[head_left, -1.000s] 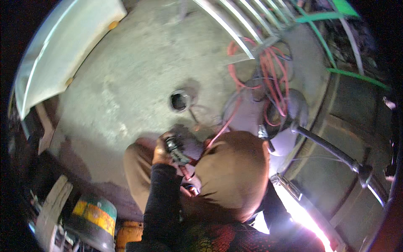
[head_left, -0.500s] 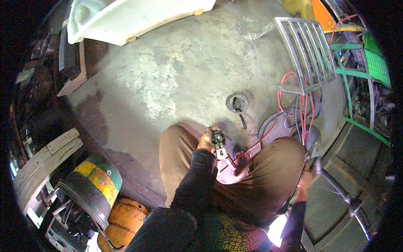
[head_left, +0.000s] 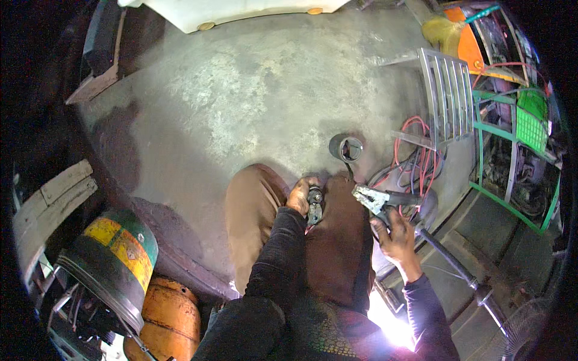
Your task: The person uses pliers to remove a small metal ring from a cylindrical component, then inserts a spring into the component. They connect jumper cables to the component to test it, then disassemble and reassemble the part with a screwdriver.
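My left hand (head_left: 298, 196) is closed around a dark tool (head_left: 314, 213) with a round black end and a grey metal part. It rests between my knees; its exact kind is not clear. To the right of my right knee, my right hand (head_left: 397, 239) grips a clamp (head_left: 372, 199) by its black handles, its silver jaws pointing left. Just beyond the clamp, a short round metal pipe piece (head_left: 350, 148) sits on the floor with a dark strip beside it.
Red and dark cables (head_left: 415, 159) lie coiled by a metal grille (head_left: 448, 99). A dark pole (head_left: 454, 259) slants along my right side. Left stand a green and yellow drum (head_left: 123, 249) and an orange cylinder (head_left: 165, 316). A white basin-like object (head_left: 241, 12) is at the far edge. Bright light glares below my right arm.
My right hand has come up and left from beside the pole, now showing the clamp clearly. My right knee has swung inward. The whole view has shifted slightly.
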Available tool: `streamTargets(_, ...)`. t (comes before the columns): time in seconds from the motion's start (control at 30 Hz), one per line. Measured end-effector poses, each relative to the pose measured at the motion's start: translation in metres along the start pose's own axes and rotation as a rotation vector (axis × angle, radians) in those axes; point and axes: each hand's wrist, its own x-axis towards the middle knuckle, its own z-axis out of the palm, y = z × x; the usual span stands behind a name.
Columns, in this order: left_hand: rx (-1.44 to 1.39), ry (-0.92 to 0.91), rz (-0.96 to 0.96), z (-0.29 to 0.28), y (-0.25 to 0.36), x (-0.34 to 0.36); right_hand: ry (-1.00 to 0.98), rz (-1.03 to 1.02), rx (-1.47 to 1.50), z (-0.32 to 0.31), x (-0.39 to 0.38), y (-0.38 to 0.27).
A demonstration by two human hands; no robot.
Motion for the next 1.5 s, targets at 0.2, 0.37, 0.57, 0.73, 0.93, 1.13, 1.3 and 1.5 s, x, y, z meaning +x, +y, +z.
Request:
streamTargets(0.2,0.026,-0.054,0.004,0.004,0.004,0.001,-0.048,-0.121,-0.179,0.024,0.020,0.004)
streamTargets(0.37,0.048,-0.088,0.151,0.011,0.003,-0.007,-0.229,-0.225,-0.235,0.030,0.050,-0.007)
streamTargets(0.57,0.240,-0.200,0.229,0.006,0.012,-0.017,-0.233,-0.436,-0.197,0.035,0.043,-0.029)
streamTargets(0.73,-0.104,-0.192,0.061,-0.004,-0.009,-0.006,-0.388,0.131,-0.255,0.014,0.074,0.005)
streamTargets(0.93,0.320,-0.221,0.542,-0.025,-0.017,0.004,-0.177,-0.436,-0.116,0.023,0.035,-0.011)
streamTargets(1.13,-0.067,-0.216,0.117,-0.011,-0.003,0.006,0.066,-0.153,-0.262,0.028,0.068,0.013)
streamTargets(1.3,0.053,-0.172,0.145,-0.010,-0.008,0.001,-0.051,-0.177,-0.194,0.024,0.050,0.022)
streamTargets(1.5,-0.011,-0.064,0.051,-0.002,0.000,0.005,0.095,0.116,-0.130,0.060,0.023,0.073)
